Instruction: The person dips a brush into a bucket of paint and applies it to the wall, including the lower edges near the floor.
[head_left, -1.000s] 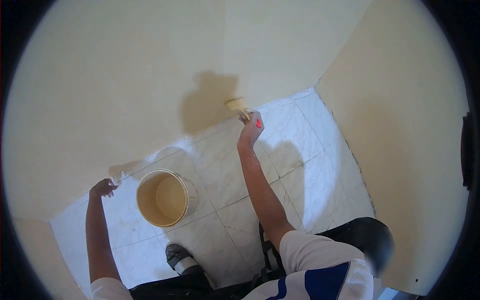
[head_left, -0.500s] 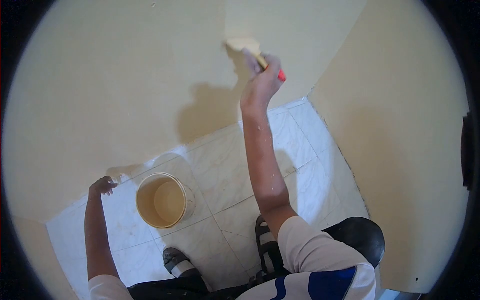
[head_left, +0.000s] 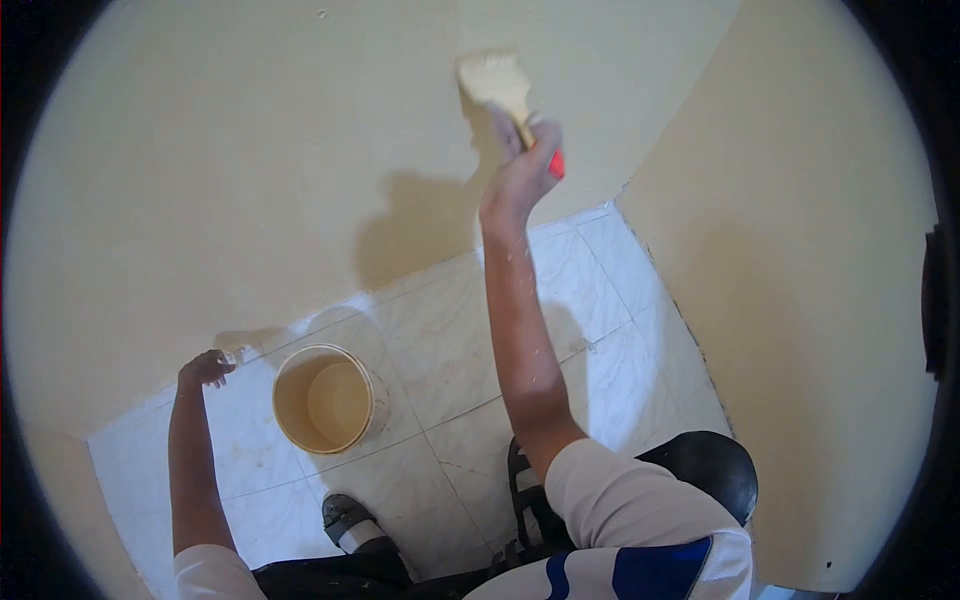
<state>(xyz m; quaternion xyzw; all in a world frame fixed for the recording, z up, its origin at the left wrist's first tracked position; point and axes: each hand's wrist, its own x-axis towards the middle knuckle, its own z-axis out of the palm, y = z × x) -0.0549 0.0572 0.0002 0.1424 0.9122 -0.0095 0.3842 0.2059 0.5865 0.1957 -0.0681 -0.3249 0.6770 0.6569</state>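
Observation:
My right hand (head_left: 522, 165) is closed round the handle of a wide paintbrush (head_left: 497, 78), which has a red end showing below my fingers. Cream paint covers the brush head, and its bristles lie against the wall (head_left: 300, 130) in front of me. Away to the left, my left hand (head_left: 207, 369) hangs loosely with bent fingers a little apart and nothing in them. Beside it, on the floor, stands a round bucket (head_left: 380, 400) with some cream paint at its bottom.
Marbled white tiles (head_left: 450, 330) make up the floor, which meets a second cream wall (head_left: 800, 300) on the right. My sandalled foot (head_left: 347, 515) is just below the bucket. A dark rounded object (head_left: 710, 470) sits by my right shoulder.
The paintbrush has turned more upright, and its head has shifted slightly up the wall with my right hand. My left hand and the bucket stay nearly where they were.

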